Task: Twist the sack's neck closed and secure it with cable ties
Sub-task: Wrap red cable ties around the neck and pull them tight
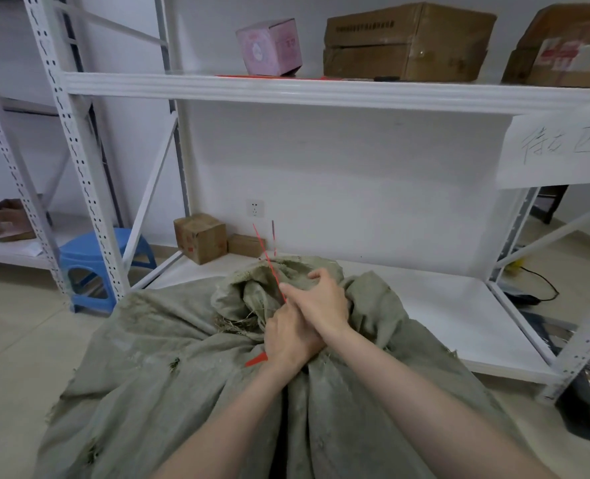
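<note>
Olive woven sack (pixel 183 357) slumped on floor (pixel 10 340) before white shelving (pixel 321 89). Straw-like fibres show at mouth, rest hidden. Left hand (pixel 288 337) clenched round gathered neck (pixel 255 305). Right hand (pixel 324 299) curled on sack's folds, thumb possibly pressing red cable tie (pixel 269 262). Tie's long axis near upright, tip leaning left, away from person. Cardboard boxes (pixel 407 43) on shelf closed.

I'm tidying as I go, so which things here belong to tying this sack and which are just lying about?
For the job: sack, red cable ties, left hand and right hand gripping the sack's neck.
Lying about: pink box, brown boxes on the upper shelf, small brown box, blue stool, wall socket.
</note>
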